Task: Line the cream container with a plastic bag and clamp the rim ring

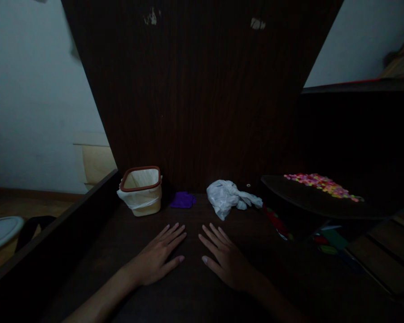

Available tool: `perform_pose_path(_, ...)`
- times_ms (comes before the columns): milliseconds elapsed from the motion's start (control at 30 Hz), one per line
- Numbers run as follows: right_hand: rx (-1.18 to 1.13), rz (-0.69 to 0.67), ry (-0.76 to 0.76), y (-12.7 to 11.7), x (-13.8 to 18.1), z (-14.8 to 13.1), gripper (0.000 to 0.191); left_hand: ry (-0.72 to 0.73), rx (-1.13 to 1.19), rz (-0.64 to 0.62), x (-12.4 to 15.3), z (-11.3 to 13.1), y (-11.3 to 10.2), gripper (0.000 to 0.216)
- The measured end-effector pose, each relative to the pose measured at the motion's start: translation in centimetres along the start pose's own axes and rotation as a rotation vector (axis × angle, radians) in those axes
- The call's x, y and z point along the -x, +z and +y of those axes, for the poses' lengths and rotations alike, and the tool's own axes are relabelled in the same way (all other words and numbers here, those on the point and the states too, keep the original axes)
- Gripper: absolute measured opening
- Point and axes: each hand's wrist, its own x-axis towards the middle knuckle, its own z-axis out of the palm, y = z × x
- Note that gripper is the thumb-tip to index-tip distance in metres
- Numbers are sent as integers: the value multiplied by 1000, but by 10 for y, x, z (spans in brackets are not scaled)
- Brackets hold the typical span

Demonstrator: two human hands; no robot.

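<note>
My left hand (161, 253) lies flat on the dark wooden table (195, 291), palm down, fingers spread, holding nothing. My right hand (224, 255) rests flat beside it, a small gap between the two, fingers also stretched out and empty. Beyond my left hand stands a small cream bin (142, 190) with a red-brown rim and a white bag lining. A purple cloth (182, 200) lies past the fingertips. A crumpled white plastic bag (227, 197) sits just beyond my right hand.
A dark tray (309, 202) at the right carries a heap of small pink, yellow and orange pieces (323, 185). A tall dark wooden panel (202, 98) rises behind the table. A raised wooden edge (54, 224) runs along the left. The scene is dim.
</note>
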Motion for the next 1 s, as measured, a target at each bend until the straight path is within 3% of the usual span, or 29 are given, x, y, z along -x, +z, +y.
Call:
perform_pose_path(300, 1, -33, 4, -1, 0, 1, 57, -41, -45, -54, -1, 3, -2, 61)
perform_pose_path(1000, 34, -4, -18, 5, 1, 3, 56, 1, -86, -3, 2, 0, 1, 58)
